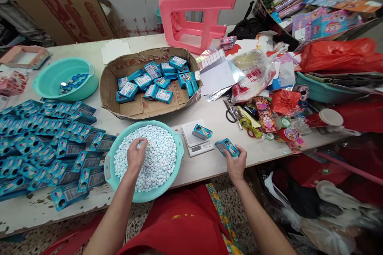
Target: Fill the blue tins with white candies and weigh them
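Worn table (263, 148) supports scale (188, 133). Right of scale: right hand (237, 162) grips box (222, 148), long axis slanting far-left to near-right. Left of scale: left hand (136, 157) over basin (179, 148), fingertips together, contents indeterminable.

There are one scale (199, 148), one blue box (202, 132) on it, a second box (224, 145) in one of two hands (235, 164), roughly twenty tray boxes (153, 70) in one cardboard tray (118, 110), dozens of standing boxes (70, 196) at left, and one pink stool (200, 0).
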`<state>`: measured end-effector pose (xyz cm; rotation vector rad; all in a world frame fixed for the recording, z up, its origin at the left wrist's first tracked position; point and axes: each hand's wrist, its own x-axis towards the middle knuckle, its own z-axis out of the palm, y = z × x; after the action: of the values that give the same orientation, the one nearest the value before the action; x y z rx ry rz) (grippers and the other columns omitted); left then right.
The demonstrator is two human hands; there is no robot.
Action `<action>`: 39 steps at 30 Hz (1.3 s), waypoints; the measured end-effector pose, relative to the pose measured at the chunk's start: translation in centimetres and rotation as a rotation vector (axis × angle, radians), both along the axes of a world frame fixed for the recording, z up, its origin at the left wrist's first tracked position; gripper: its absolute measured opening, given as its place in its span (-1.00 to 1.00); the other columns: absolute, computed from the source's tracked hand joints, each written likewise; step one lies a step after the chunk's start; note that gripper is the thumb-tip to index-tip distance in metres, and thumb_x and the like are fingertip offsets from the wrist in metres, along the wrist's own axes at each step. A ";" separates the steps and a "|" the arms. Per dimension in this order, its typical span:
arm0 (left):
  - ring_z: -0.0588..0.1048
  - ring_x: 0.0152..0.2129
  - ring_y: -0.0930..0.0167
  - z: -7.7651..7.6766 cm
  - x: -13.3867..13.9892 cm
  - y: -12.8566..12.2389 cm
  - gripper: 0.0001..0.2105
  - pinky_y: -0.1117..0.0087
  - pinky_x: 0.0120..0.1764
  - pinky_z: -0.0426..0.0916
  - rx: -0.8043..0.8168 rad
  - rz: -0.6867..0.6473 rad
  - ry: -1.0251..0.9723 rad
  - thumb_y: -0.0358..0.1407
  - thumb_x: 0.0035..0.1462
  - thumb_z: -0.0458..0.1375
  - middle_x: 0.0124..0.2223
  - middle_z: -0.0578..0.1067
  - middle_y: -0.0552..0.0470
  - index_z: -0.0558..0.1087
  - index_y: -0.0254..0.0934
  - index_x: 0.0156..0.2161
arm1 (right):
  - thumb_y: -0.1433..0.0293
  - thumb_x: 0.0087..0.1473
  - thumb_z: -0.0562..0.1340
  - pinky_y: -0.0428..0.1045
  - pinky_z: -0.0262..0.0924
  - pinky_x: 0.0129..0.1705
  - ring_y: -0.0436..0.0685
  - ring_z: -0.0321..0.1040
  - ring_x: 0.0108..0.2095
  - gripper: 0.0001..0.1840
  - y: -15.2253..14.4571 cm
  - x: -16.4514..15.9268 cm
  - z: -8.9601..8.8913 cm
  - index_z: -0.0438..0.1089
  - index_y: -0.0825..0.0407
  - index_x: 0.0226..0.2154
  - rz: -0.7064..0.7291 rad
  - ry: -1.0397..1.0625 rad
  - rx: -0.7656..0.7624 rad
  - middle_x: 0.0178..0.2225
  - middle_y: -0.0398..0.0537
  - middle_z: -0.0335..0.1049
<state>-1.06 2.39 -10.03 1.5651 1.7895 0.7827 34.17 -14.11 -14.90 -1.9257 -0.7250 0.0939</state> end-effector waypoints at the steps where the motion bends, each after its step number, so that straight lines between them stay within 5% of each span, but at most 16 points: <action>1: 0.41 -0.17 0.23 0.1 -0.1 -0.1 -0.71 0.27 -0.09 0.24 0.021 0.004 0.021 -0.07 0.09 0.04 -0.17 0.49 -0.05 0.44 -0.24 -0.31 | 0.12 -0.20 0.37 0.26 0.03 0.09 0.32 0.12 0.08 -0.31 0.3 -0.5 0.5 0.19 0.09 -0.06 0.034 -0.099 -0.003 0.00 0.20 0.22; 4: 0.40 -0.16 0.24 0.7 0.0 -0.6 -0.75 0.26 -0.06 0.22 0.109 0.020 0.047 -0.11 0.10 0.03 -0.20 0.48 -0.05 0.43 -0.24 -0.33 | 0.16 -0.17 0.37 0.29 -0.05 0.14 0.35 -0.01 0.16 -0.19 2.5 -2.2 1.9 0.09 0.09 0.07 0.189 -0.330 -0.022 0.11 0.27 0.11; 10: 0.41 -0.24 0.33 2.1 2.3 -2.4 -0.79 0.35 -0.15 0.26 0.135 0.122 -0.265 -0.13 0.09 0.08 -0.26 0.47 -0.02 0.43 -0.24 -0.33 | 0.14 -0.09 0.29 0.16 0.22 -0.13 0.25 0.31 -0.17 -0.56 9.0 -4.4 3.7 0.31 0.05 -0.20 0.382 -0.062 -0.158 -0.24 0.04 0.39; 17: 0.47 -0.25 0.33 5.6 5.3 -3.0 -0.60 0.34 -0.19 0.30 -0.289 0.245 -1.229 0.02 0.04 0.10 -0.21 0.50 -0.11 0.44 -0.30 -0.23 | 0.23 -0.05 0.32 0.09 0.13 -0.09 0.19 0.30 -0.18 -0.69 9.2 -10.5 14.1 0.36 -0.04 -0.23 0.828 -0.301 0.007 -0.26 -0.06 0.39; 20: 0.48 -0.23 0.30 6.7 5.4 -2.7 -0.58 0.33 -0.20 0.32 -0.365 0.321 -1.474 0.03 0.09 0.04 -0.21 0.51 -0.13 0.45 -0.34 -0.26 | 0.29 -0.06 0.34 0.10 0.07 -0.10 0.17 0.30 -0.25 -0.74 9.1 -13.9 16.7 0.38 -0.04 -0.26 1.020 -0.460 -0.020 -0.34 -0.09 0.40; 29: 0.48 -0.46 0.37 4.9 4.1 -2.9 -0.80 0.35 -0.30 0.36 -0.464 0.483 -1.667 -0.25 0.09 0.09 -0.43 0.47 -0.05 0.41 -0.38 -0.43 | 0.29 -0.07 0.33 0.08 0.02 -0.16 0.17 0.28 -0.31 -0.79 9.5 -16.9 16.0 0.40 -0.04 -0.31 1.131 -0.538 -0.115 -0.42 -0.12 0.38; 39: 0.44 -0.50 0.42 4.5 4.5 -3.0 -0.81 0.40 -0.40 0.35 -0.507 0.436 -1.656 -0.25 0.06 0.13 -0.41 0.45 -0.06 0.43 -0.39 -0.39 | 0.18 -0.09 0.34 0.08 0.07 -0.21 0.19 0.30 -0.31 -0.74 8.6 -16.2 16.3 0.41 -0.08 -0.32 1.023 -0.435 -0.109 -0.42 -0.11 0.40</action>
<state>3.49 -0.56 -5.53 -0.0882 0.8211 1.1415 17.97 -5.53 1.36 -1.4973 -1.9744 0.3510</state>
